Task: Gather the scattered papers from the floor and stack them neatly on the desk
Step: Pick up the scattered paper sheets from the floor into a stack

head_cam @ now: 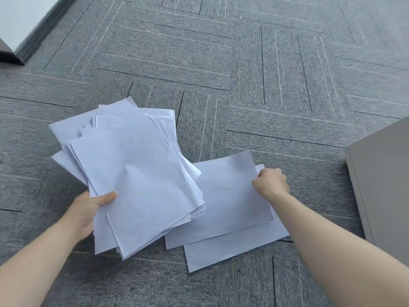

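A loose, fanned bundle of white papers (132,169) is held above the grey carpet by my left hand (88,213), thumb on top at the bundle's lower left edge. Two more white sheets lie overlapping on the floor to its right: an upper sheet (230,196) and a lower sheet (221,251) poking out beneath it. My right hand (271,181) pinches the upper sheet's right edge, fingers curled closed on it. The bundle overlaps the left part of the floor sheets.
A grey cabinet or desk panel (385,180) stands at the right edge. A white wall with a dark skirting (44,27) runs along the top left, with a dark furniture corner (8,56) beside it. Grey carpet tiles (243,74) stretch ahead.
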The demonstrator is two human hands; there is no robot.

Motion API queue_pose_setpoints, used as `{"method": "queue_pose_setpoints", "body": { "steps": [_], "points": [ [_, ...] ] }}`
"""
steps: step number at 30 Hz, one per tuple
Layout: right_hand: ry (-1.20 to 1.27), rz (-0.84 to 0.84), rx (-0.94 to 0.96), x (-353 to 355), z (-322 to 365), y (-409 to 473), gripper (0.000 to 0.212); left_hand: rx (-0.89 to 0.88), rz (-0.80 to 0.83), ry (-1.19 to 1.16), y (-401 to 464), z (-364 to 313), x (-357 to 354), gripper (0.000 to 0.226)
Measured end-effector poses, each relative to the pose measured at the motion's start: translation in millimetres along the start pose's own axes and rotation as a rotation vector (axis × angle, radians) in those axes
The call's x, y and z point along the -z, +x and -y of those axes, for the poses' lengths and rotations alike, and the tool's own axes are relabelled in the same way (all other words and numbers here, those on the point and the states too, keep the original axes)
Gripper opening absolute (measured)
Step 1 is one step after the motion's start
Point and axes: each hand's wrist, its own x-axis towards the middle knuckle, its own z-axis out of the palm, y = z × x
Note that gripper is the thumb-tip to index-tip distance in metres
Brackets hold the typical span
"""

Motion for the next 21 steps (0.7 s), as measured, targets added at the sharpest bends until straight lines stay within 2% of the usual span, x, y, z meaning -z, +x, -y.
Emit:
{"method": "queue_pose_setpoints", "body": {
  "steps": [3, 7, 10, 17, 21],
  "points": [
    [0.042, 0.039, -0.044, -0.4, -12.3, 1.0, 0.041, -0.003, 0.045, 0.025, -2.0, -1.8, -13.1, 0.022],
    [0.084, -0.016, -0.075, -3.6, -16.0, -1.2, 0.081, 0.000, 0.067, 0.062, -5.0, -1.0, -27.4, 0.020],
    [0.032, -0.082, -0.107, -7.7, -14.7, -2.9, 0.093, 0.015, 0.082, 0.083, -7.3, 0.5, -32.6, 0.021],
    [0.060, -0.051, -0.156, -8.5, -12.2, 6.2, 0.097, 0.026, 0.101, 0.084, -8.4, 4.3, -32.7, 0.023],
    [0.265, 0.028, -0.147, -7.2, -13.3, 11.8, 0.082, 0.029, 0.081, 0.079, -8.0, 6.4, -32.5, 0.027]
  ]
}}
